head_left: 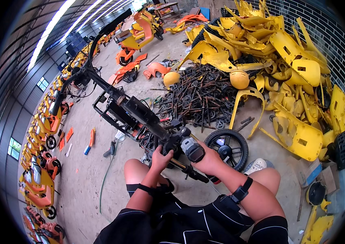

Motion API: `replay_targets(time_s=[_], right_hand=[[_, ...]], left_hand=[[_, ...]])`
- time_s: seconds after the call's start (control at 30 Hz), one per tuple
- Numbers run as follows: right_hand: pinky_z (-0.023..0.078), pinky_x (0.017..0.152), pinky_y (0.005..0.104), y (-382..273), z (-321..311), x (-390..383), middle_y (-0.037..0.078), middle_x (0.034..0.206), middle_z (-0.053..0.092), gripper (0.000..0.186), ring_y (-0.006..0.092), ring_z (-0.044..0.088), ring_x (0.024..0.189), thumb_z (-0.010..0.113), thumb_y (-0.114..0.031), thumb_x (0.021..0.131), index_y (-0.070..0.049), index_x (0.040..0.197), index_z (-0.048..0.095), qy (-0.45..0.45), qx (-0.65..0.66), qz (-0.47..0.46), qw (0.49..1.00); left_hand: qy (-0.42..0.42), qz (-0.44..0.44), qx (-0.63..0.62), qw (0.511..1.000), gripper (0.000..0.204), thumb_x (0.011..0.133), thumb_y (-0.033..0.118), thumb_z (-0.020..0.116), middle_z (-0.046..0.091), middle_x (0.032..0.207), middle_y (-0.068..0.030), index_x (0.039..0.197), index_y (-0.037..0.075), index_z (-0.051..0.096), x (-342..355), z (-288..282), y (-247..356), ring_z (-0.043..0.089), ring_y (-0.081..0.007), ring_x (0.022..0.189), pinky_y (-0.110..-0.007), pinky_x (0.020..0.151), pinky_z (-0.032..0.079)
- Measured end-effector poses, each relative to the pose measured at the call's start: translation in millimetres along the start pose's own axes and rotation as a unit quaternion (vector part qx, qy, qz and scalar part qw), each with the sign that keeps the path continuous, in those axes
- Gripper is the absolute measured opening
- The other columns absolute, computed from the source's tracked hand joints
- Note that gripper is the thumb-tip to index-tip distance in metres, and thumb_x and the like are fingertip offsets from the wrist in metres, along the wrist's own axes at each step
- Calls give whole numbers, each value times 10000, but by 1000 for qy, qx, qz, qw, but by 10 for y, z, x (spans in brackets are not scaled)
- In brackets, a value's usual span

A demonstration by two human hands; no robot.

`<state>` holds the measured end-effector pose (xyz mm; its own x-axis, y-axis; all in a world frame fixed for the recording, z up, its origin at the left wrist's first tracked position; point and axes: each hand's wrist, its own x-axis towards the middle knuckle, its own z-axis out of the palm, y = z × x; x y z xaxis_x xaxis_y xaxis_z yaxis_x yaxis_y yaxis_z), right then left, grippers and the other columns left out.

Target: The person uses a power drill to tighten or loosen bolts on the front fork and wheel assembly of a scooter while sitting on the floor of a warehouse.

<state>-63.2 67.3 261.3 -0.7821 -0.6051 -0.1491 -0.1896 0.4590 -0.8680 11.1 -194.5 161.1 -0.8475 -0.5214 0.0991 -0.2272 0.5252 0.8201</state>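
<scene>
A stripped black scooter frame lies tilted across the middle, its handlebar end pointing to the far left. My left hand is closed round a dark part at the near end of the frame, by the fork. In my right hand is a grey and black cordless power tool, held against that same end; its working tip is hidden. Part of the fork tube sticks out below my hands. Just right of the tool, a detached black wheel lies near my shoe.
Beyond the frame is a heap of rusty metal parts. Yellow body panels are piled at the right against a brick wall. Rows of yellow scooters line the left side. A green hose and a dark hand tool lie on the floor.
</scene>
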Motion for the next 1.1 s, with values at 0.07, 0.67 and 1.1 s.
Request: replay_targets(time_s=[0.07,0.67,1.1], right_hand=[[505,937,415,-14,-13,-14,220,1187,650,850,389,620,1113,757,-258,726,-127,1469,366,-1,0,-4,1000],[508,903,410,-88,350,-214,248,1125,659,828,403,638,1072,751,-232,745,-69,1450,349,53,-4,-27,998],[501,936,404,100,658,-128,209,1176,654,822,374,632,1109,768,-179,719,-107,1441,383,103,59,-60,991]], left_hand=[[-12,-5,20,1000,370,788,279,756,609,796,-48,919,-18,579,-1,-28,96,530,-115,730,-297,657,461],[-24,4,-27,999,412,749,281,731,632,809,-141,979,-36,605,14,-116,103,586,-193,750,-353,716,489],[-14,17,-5,1000,393,755,258,713,666,870,-190,996,-31,600,-18,-194,112,640,-262,808,-383,773,506]])
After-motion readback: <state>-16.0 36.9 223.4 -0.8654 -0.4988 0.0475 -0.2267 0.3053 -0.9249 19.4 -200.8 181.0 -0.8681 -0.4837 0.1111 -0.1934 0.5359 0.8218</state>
